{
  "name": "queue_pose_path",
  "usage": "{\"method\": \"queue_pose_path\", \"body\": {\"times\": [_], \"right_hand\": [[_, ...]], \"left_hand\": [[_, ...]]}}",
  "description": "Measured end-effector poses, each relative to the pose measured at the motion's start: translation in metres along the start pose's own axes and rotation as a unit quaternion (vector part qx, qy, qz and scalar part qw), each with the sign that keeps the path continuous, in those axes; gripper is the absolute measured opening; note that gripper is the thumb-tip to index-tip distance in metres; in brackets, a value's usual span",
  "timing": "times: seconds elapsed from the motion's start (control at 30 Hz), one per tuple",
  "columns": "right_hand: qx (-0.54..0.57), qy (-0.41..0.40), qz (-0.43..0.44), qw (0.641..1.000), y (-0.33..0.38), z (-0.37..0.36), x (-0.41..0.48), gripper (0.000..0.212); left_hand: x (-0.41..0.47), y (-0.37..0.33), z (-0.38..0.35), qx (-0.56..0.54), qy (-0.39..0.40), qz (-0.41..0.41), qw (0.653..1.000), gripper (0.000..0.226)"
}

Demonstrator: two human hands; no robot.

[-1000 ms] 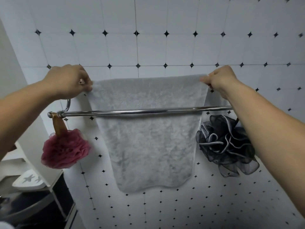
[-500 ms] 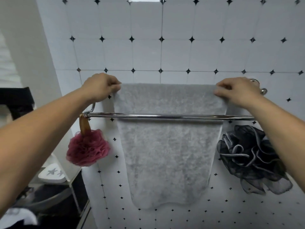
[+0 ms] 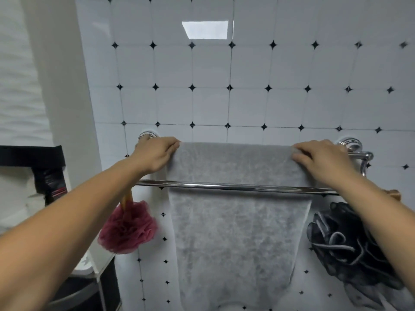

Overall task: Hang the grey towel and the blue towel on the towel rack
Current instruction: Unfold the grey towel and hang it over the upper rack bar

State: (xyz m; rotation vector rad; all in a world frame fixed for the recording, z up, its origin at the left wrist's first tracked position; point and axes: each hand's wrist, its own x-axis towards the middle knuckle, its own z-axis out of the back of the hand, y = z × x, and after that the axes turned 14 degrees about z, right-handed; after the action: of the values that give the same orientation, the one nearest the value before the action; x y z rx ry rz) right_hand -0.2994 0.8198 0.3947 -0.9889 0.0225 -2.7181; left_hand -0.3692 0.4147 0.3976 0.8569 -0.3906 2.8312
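Both hands pinch the grey towel point(image 3: 238, 221) at its top corners, left hand point(image 3: 155, 154) and right hand point(image 3: 323, 160), draping it over the rack's rear bar. Blue towel unseen; fetching it likely follows release.

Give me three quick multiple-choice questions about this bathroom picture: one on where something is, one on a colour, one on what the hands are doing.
1. Where does the grey towel hang?
A. Over the rear rail, behind the front rail
B. On the floor
C. On a door hook

2. What colour is the bath pouf at the rack's left end?
A. Yellow
B. Dark red
C. Green

3. What are the left hand and right hand doing?
A. Hanging free
B. Holding the black pouf
C. Gripping the towel's top corners

Answers: 1 A, the front rail crosses in front of the cloth. 2 B, its ruffles are dark red. 3 C, the fingers of each hand close on the top edge.
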Motion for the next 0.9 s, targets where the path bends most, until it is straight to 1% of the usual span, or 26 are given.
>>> {"method": "queue_pose_path", "body": {"times": [0.07,0.1,0.13,0.17,0.2,0.23,0.27,0.3,0.33,0.37,0.4,0.43,0.47,0.5,0.53,0.57,0.6,0.63,0.67,0.73,0.8,0.83,0.9], "right_hand": [[-0.011,-0.004,0.0,1.0,0.004,-0.003,-0.002,0.035],[-0.011,-0.014,-0.005,1.0,0.007,-0.002,-0.005,0.036],[-0.003,-0.049,-0.008,0.999,0.011,0.0,-0.01,0.037],[0.018,-0.111,-0.007,0.994,0.018,0.002,-0.018,0.035],[0.052,-0.189,0.007,0.981,0.028,0.001,-0.031,0.03],[0.088,-0.254,0.029,0.963,0.042,-0.005,-0.049,0.024],[0.119,-0.281,0.044,0.951,0.059,-0.016,-0.071,0.019],[0.15,-0.259,0.044,0.953,0.076,-0.033,-0.094,0.018],[0.176,-0.193,0.021,0.965,0.088,-0.053,-0.113,0.019],[0.196,-0.104,-0.028,0.975,0.095,-0.074,-0.129,0.022],[0.213,-0.014,-0.093,0.973,0.095,-0.095,-0.14,0.029],[0.229,0.056,-0.167,0.957,0.088,-0.113,-0.146,0.04],[0.246,0.102,-0.237,0.934,0.077,-0.128,-0.147,0.051],[0.265,0.131,-0.296,0.908,0.063,-0.141,-0.146,0.059],[0.291,0.151,-0.344,0.88,0.05,-0.149,-0.142,0.06],[0.336,0.157,-0.385,0.845,0.039,-0.155,-0.136,0.054],[0.403,0.149,-0.412,0.804,0.031,-0.16,-0.129,0.039],[0.473,0.137,-0.419,0.763,0.024,-0.164,-0.123,0.022],[0.522,0.122,-0.407,0.74,0.018,-0.166,-0.118,0.01],[0.572,0.081,-0.384,0.72,0.01,-0.172,-0.112,0.014],[0.599,0.072,-0.369,0.707,0.007,-0.179,-0.112,0.021],[0.608,0.081,-0.362,0.702,0.008,-0.184,-0.115,0.02],[0.6,0.082,-0.354,0.712,0.009,-0.196,-0.125,0.014]], "left_hand": [[0.002,-0.004,0.0,0.019,0.009,0.012,1.0,0.039],[0.001,-0.007,0.001,0.019,-0.007,0.017,1.0,0.04],[-0.005,-0.011,0.001,-0.006,-0.049,0.02,0.999,0.041],[-0.015,-0.016,-0.001,-0.064,-0.115,0.022,0.991,0.039],[-0.031,-0.022,-0.004,-0.148,-0.188,0.02,0.971,0.035],[-0.054,-0.028,-0.012,-0.231,-0.239,0.01,0.943,0.028],[-0.082,-0.032,-0.026,-0.283,-0.253,-0.009,0.925,0.021],[-0.112,-0.036,-0.045,-0.299,-0.231,-0.03,0.925,0.015],[-0.141,-0.036,-0.067,-0.29,-0.187,-0.035,0.938,0.011],[-0.165,-0.035,-0.091,-0.273,-0.135,-0.014,0.952,0.009],[-0.183,-0.032,-0.115,-0.265,-0.086,0.033,0.96,0.011],[-0.193,-0.028,-0.136,-0.268,-0.041,0.102,0.957,0.02],[-0.194,-0.024,-0.153,-0.278,0.0,0.184,0.943,0.036],[-0.188,-0.019,-0.164,-0.291,0.037,0.263,0.919,0.056],[-0.178,-0.015,-0.171,-0.307,0.066,0.324,0.892,0.076],[-0.166,-0.011,-0.176,-0.331,0.081,0.364,0.867,0.091],[-0.153,-0.007,-0.179,-0.369,0.088,0.384,0.842,0.099],[-0.14,-0.004,-0.181,-0.421,0.096,0.383,0.817,0.102],[-0.128,-0.002,-0.182,-0.47,0.11,0.37,0.794,0.102],[-0.114,0.002,-0.185,-0.522,0.148,0.349,0.764,0.092],[-0.111,0.004,-0.191,-0.541,0.179,0.334,0.75,0.074],[-0.114,0.004,-0.196,-0.543,0.189,0.33,0.749,0.061],[-0.123,0.006,-0.209,-0.56,0.187,0.333,0.735,0.036]]}}
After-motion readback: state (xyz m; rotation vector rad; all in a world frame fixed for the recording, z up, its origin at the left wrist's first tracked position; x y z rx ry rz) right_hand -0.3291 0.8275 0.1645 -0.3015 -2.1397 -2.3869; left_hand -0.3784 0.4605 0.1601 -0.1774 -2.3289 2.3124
